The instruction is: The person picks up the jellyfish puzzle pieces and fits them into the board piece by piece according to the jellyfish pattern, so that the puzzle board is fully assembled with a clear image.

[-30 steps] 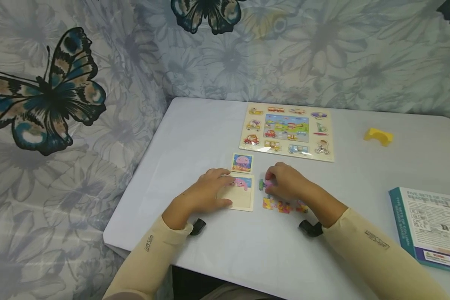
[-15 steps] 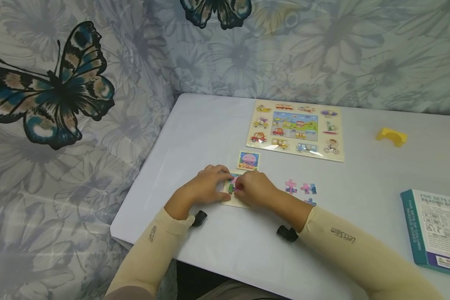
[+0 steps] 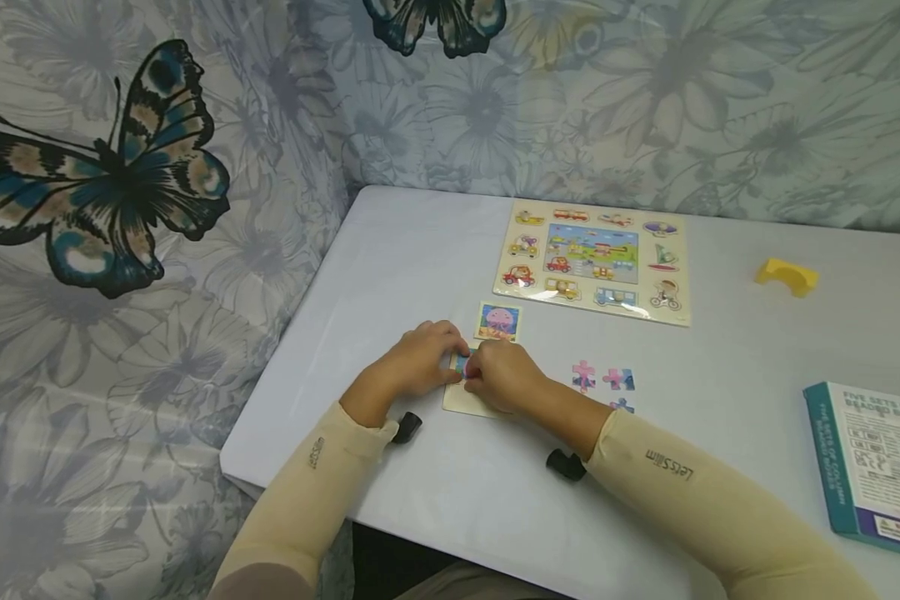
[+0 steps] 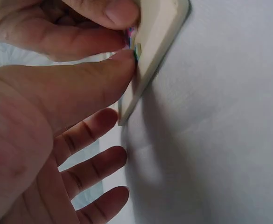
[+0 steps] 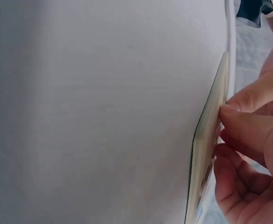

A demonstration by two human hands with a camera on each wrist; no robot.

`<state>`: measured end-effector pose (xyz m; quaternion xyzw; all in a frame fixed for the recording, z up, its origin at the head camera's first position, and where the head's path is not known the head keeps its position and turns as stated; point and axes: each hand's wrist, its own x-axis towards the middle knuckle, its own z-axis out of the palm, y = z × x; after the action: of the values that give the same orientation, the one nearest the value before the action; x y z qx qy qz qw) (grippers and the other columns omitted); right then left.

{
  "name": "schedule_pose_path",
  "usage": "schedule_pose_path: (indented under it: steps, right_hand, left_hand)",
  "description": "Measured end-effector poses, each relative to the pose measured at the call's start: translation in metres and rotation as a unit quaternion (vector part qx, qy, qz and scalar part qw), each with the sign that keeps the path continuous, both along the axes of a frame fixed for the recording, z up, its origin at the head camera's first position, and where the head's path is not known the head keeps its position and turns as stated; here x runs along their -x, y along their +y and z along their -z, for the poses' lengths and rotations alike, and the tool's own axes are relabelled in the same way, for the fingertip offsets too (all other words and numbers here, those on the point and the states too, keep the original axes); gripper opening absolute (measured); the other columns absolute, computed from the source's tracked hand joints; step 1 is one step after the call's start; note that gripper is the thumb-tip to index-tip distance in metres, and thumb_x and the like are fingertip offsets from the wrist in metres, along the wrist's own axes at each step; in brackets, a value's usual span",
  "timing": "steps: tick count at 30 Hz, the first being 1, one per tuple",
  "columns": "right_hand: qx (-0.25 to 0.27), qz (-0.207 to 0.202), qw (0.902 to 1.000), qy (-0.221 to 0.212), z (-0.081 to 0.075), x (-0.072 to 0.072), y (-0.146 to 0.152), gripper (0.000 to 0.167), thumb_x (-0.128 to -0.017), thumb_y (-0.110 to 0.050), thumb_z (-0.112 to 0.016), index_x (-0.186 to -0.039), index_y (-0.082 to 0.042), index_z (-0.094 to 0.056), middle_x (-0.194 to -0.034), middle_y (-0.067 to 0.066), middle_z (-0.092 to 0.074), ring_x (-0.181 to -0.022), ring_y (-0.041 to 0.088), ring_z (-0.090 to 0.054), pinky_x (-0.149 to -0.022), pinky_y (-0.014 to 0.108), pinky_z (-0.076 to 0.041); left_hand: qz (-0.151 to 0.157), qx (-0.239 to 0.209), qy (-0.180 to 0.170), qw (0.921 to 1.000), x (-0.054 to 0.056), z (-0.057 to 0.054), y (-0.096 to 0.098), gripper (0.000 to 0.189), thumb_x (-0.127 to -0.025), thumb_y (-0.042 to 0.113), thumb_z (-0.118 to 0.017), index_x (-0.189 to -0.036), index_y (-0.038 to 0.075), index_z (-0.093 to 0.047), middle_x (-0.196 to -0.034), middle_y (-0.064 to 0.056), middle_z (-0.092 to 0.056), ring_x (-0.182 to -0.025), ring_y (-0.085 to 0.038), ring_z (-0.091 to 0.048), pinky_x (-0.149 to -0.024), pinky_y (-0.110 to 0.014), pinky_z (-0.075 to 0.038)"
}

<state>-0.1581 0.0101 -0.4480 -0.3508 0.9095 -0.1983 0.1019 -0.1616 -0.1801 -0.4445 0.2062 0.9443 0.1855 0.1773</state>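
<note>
- Here's the right hand (image 3: 506, 375), in over the puzzle tray (image 3: 472, 403) from 3 o'clock, its grip looking pinched, thumb and finger together, on a mostly hidden puzzle piece (image 3: 462, 365).
- And the left hand (image 3: 422, 360) comes in from between 9 and 10 o'clock, thumb up against the piece's edge, the other visible fingers spread apart.
- That piece sits towards the tray's 11 o'clock corner, blue and pink peeking out; whether it lies flush, I cannot tell.
- Pressing on, the step looks like seating it: line up the tabs, square the outer edge to the rim, then push straight down, evenly.
- The left thumb does well as a side stop, but too hard a shove could slide the tray across the tabletop (image 3: 330, 333).
- If it resists, lift and turn rather than force; a neighbour might pop up.
- The guide is handy: the pink sea-creature picture card (image 3: 498, 322), at 1 o'clock from the tray.
- Out at 3 o'clock, loose pieces (image 3: 583, 377) lie well apart from the tray, some partly behind the right forearm.
</note>
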Motion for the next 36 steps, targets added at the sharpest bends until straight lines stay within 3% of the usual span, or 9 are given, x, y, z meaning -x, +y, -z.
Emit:
schedule_pose_path:
  steps: [4, 7, 11, 14, 20, 28, 36]
  right_hand:
    - [-0.005, -0.033, 0.9993, 0.017, -0.003, 0.0, 0.008, 0.017, -0.087, -0.021, -0.081, -0.099, -0.01, -0.082, -0.091, 0.003, -0.07, -0.086, 0.018, -0.062, -0.083, 0.037, -0.054]
    - [-0.02, -0.051, 0.9984, -0.012, -0.007, 0.002, 0.022, 0.03, -0.087, -0.026, -0.081, -0.114, -0.013, -0.08, -0.097, 0.004, -0.067, -0.088, 0.019, -0.058, -0.085, 0.038, -0.05]
    - [-0.046, -0.007, 0.9944, -0.095, -0.017, 0.009, 0.053, 0.049, -0.087, -0.031, -0.081, -0.133, -0.019, -0.07, -0.115, 0.008, -0.064, -0.106, 0.025, -0.057, -0.094, 0.043, -0.049]
    - [-0.065, 0.055, 0.9892, -0.119, -0.023, 0.016, 0.081, 0.054, -0.087, -0.031, -0.081, -0.138, -0.019, -0.066, -0.127, 0.013, -0.061, -0.116, 0.031, -0.055, -0.099, 0.05, -0.048]
    - [-0.086, 0.127, 0.9796, -0.13, -0.02, 0.024, 0.125, 0.048, -0.087, -0.028, -0.081, -0.13, -0.011, -0.067, -0.127, 0.016, -0.062, -0.11, 0.032, -0.057, -0.096, 0.053, -0.05]
    - [-0.078, 0.142, 0.978, -0.131, -0.012, 0.015, 0.139, 0.034, -0.081, -0.022, -0.087, -0.109, -0.012, -0.071, -0.11, 0.012, -0.06, -0.097, 0.029, -0.053, -0.086, 0.045, -0.052]
    - [-0.062, 0.151, 0.9789, -0.123, -0.01, 0.012, 0.141, 0.032, -0.08, -0.018, -0.088, -0.107, -0.016, -0.072, -0.11, 0.012, -0.063, -0.097, 0.029, -0.053, -0.087, 0.047, -0.05]
  left_hand:
    - [-0.025, -0.002, -0.009, 0.9996, 0.004, 0.001, 0.003, 0.032, -0.087, 0.028, -0.083, -0.116, 0.023, -0.071, -0.13, 0.006, -0.058, -0.127, -0.022, -0.05, -0.11, -0.046, -0.041]
    - [-0.039, 0.001, -0.017, 0.9991, 0.006, 0.001, 0.005, 0.031, -0.085, 0.028, -0.085, -0.113, 0.024, -0.071, -0.129, 0.008, -0.058, -0.129, -0.021, -0.049, -0.112, -0.045, -0.04]
    - [-0.045, 0.007, -0.019, 0.9988, 0.005, 0.002, 0.008, 0.03, -0.086, 0.029, -0.084, -0.113, 0.025, -0.071, -0.13, 0.008, -0.057, -0.129, -0.02, -0.048, -0.113, -0.043, -0.039]
    - [-0.04, 0.013, -0.015, 0.999, 0.001, 0.001, 0.009, 0.031, -0.089, 0.029, -0.082, -0.117, 0.024, -0.071, -0.132, 0.007, -0.057, -0.13, -0.021, -0.047, -0.114, -0.043, -0.038]
    - [-0.023, 0.039, 0.005, 0.999, -0.006, 0.0, 0.01, 0.036, -0.093, 0.028, -0.077, -0.128, 0.021, -0.068, -0.135, 0.003, -0.056, -0.127, -0.02, -0.049, -0.111, -0.043, -0.039]
    - [0.011, 0.074, 0.028, 0.9968, -0.011, -0.004, 0.012, 0.04, -0.095, 0.034, -0.072, -0.133, 0.02, -0.066, -0.135, 0.003, -0.056, -0.126, -0.02, -0.048, -0.11, -0.042, -0.04]
    - [0.046, 0.046, 0.031, 0.9974, -0.009, -0.007, 0.022, 0.044, -0.095, 0.029, -0.072, -0.138, 0.03, -0.064, -0.13, 0.001, -0.056, -0.116, -0.02, -0.047, -0.104, -0.04, -0.041]
